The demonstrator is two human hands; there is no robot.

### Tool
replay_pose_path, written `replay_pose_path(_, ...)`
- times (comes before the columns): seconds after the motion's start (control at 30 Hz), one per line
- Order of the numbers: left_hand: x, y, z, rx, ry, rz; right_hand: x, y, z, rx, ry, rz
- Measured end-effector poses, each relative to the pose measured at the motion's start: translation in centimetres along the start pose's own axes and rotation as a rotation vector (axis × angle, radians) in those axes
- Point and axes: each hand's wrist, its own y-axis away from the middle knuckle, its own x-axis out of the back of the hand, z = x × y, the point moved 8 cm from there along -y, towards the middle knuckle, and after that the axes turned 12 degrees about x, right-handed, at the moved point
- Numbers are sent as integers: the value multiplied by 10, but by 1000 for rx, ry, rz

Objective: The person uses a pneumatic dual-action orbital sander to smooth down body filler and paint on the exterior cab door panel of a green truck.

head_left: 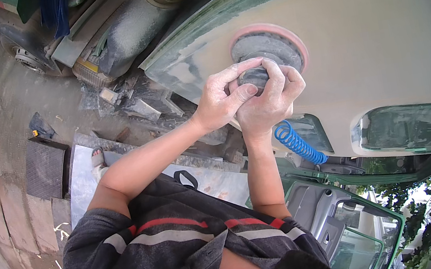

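Observation:
Both my hands are wrapped round the dark knob-like body of a round disc sander [263, 47], its wide grey pad rimmed in pink. My left hand [219, 98] reaches in from the left, its thumb and fingers closed around the body. My right hand [268, 108] comes from below, fingers curled over the top. The pad appears to rest against a large vehicle panel [363, 38], coated beige with green paint along its edge. A blue coiled hose [300, 142] hangs just below my right hand; its link to the sander is hidden. Pale dust covers my fingers.
Windows [411, 126] are set in the panel's right side. An open green vehicle door [348, 226] stands at lower right. Dusty scrap pieces [138, 110] lie left of the panel, near a dark square box [45, 168]. A vehicle wheel [28, 58] shows at upper left.

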Motion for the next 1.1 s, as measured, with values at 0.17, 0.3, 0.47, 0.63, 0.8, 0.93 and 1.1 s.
replay_pose_path(0.17, 39, 10, -30, -27, 81, 87, -27, 21, -24, 5, -29, -38)
replay_pose_path(0.3, 66, 22, -52, 13, 128, 98, -49, 42, -39, 17, -91, -41)
replay_pose_path(0.47, 90, 42, -80, 105, 161, 145, -73, 74, -53, 10, -139, -157)
replay_pose_path(0.63, 60, 26, -42, 58, -63, 141, -43, 46, -28, -74, -169, -39)
replay_pose_path(0.8, -28, -16, 64, -138, -50, 56, 31, -42, 15, -101, -125, 117)
replay_pose_path(0.93, -97, -36, 123, -282, -97, 7, 84, -83, 57, -68, 13, 177)
replay_pose_path(1.1, -91, -37, 112, -215, -150, -76, 81, -68, 58, -50, 38, 180)
